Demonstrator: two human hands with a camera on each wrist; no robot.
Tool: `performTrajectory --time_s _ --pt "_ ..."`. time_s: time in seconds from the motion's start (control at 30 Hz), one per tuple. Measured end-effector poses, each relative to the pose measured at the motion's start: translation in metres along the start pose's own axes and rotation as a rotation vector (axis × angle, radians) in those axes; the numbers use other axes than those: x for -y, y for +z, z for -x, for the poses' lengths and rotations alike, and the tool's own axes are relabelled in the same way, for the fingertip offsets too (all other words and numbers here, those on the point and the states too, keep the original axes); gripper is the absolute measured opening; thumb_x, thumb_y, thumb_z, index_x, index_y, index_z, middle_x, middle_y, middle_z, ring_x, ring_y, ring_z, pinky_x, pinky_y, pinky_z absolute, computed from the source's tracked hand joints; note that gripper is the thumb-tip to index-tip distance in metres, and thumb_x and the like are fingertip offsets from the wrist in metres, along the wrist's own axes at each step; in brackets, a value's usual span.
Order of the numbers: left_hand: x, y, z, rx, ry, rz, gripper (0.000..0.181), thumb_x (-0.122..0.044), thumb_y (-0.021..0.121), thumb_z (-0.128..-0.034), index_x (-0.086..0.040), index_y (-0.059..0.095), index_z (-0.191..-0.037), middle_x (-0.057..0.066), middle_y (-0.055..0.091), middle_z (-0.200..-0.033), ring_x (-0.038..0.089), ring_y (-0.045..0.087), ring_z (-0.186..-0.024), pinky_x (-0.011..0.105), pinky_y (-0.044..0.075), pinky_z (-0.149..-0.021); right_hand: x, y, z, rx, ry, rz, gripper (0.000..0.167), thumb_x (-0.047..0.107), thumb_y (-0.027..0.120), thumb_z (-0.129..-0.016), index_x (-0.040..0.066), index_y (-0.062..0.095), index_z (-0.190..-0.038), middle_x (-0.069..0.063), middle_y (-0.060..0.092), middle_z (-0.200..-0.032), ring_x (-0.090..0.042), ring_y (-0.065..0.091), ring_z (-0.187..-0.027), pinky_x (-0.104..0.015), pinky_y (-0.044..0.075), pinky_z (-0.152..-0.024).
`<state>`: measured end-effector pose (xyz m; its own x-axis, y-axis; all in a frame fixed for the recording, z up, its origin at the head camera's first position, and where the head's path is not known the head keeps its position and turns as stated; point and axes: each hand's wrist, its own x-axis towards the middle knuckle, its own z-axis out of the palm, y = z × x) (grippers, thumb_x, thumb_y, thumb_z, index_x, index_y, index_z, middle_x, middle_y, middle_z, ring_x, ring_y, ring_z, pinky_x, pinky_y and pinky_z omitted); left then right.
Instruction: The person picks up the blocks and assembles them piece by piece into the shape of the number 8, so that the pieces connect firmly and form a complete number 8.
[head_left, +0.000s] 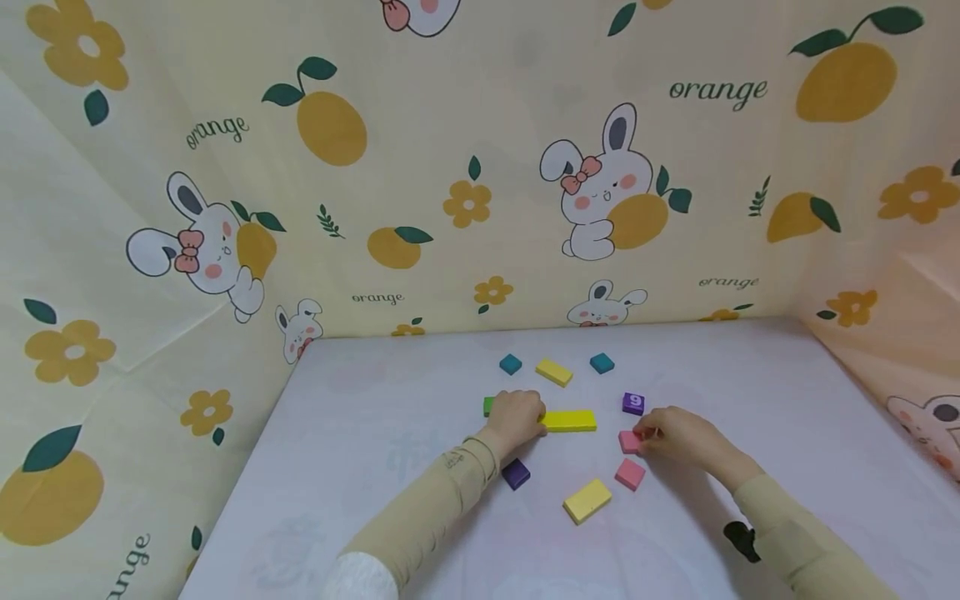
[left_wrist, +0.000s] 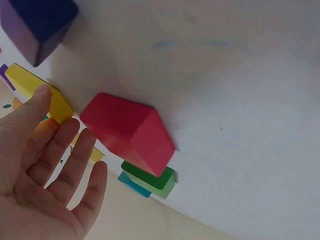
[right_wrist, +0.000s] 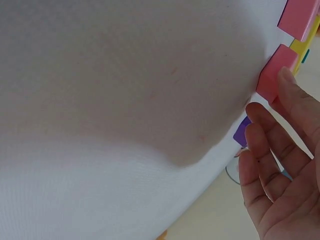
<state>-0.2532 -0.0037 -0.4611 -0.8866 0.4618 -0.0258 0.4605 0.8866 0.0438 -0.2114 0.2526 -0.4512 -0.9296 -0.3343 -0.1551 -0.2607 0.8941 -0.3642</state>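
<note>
My left hand (head_left: 516, 417) is over the left end of a long yellow block (head_left: 570, 421), pinching it between thumb and index finger, with the other fingers loosely bent. In the left wrist view a red block (left_wrist: 127, 131) lies beside those fingers; the hand hides it in the head view. A green block (head_left: 488, 406) shows partly behind the hand, and a dark purple block (head_left: 516, 474) lies near the wrist. On the right, my right hand (head_left: 682, 435) pinches a pink block (head_left: 629, 442) by its right side. A second pink block (head_left: 630, 474) lies just nearer.
Beyond the hands lie two teal blocks (head_left: 511, 364) with a yellow block (head_left: 554, 372) between them. A purple block marked 9 (head_left: 633, 403) sits behind the right hand's pink block. Another yellow block (head_left: 587, 502) lies in front. A patterned cloth (head_left: 450, 250) walls the white table (head_left: 337, 433).
</note>
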Motion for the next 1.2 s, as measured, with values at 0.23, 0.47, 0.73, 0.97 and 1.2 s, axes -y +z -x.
performTrajectory --time_s 0.23,0.47,0.73,0.97,1.2 --pt "0.0007 -0.0009 -0.003 0.006 0.004 -0.021 0.025 -0.038 0.073 -0.0773 -0.02 0.074 -0.094 -0.008 0.07 -0.088 0.006 0.056 -0.07 0.024 0.042 -0.066 0.0002 0.0007 -0.0005 -0.006 -0.029 -0.011 0.024 0.019 0.073 -0.078 0.008 0.071 -0.099 -0.001 0.068 -0.089 -0.013 0.056 -0.079 -0.035 0.053 -0.074" --pt "0.0007 -0.0016 -0.0041 0.009 0.001 -0.021 0.025 -0.038 0.073 -0.0777 -0.019 0.074 -0.095 -0.008 0.069 -0.087 0.006 0.053 -0.068 0.023 0.041 -0.065 0.0016 -0.0006 -0.0002 -0.019 -0.038 -0.017 0.023 0.018 0.073 -0.078 0.007 0.071 -0.098 -0.002 0.069 -0.089 -0.014 0.057 -0.08 -0.036 0.053 -0.075" --pt "-0.0002 -0.0022 -0.0034 0.013 -0.004 -0.028 0.026 -0.038 0.073 -0.078 -0.019 0.074 -0.095 -0.008 0.068 -0.086 0.006 0.052 -0.067 0.023 0.042 -0.065 0.0017 -0.0012 -0.0009 -0.019 -0.042 -0.005 0.022 0.017 0.072 -0.079 0.007 0.071 -0.098 -0.004 0.069 -0.091 -0.015 0.058 -0.081 -0.038 0.053 -0.076" --pt "-0.001 0.0003 -0.0047 0.022 -0.016 -0.008 0.025 -0.037 0.074 -0.0767 -0.019 0.074 -0.093 -0.008 0.07 -0.086 0.006 0.051 -0.066 0.023 0.042 -0.066 -0.0001 0.0 0.0003 -0.01 -0.04 -0.02 0.023 0.018 0.072 -0.079 0.007 0.071 -0.099 -0.001 0.068 -0.09 -0.013 0.057 -0.08 -0.035 0.053 -0.074" --pt "-0.0023 -0.0014 -0.0044 0.025 -0.005 -0.005 0.026 -0.036 0.074 -0.0768 -0.018 0.074 -0.095 -0.007 0.069 -0.087 0.006 0.054 -0.068 0.023 0.043 -0.065 -0.0011 0.0007 -0.001 -0.027 -0.063 -0.006 0.021 0.016 0.071 -0.079 0.007 0.071 -0.099 -0.002 0.069 -0.09 -0.014 0.058 -0.081 -0.036 0.053 -0.075"
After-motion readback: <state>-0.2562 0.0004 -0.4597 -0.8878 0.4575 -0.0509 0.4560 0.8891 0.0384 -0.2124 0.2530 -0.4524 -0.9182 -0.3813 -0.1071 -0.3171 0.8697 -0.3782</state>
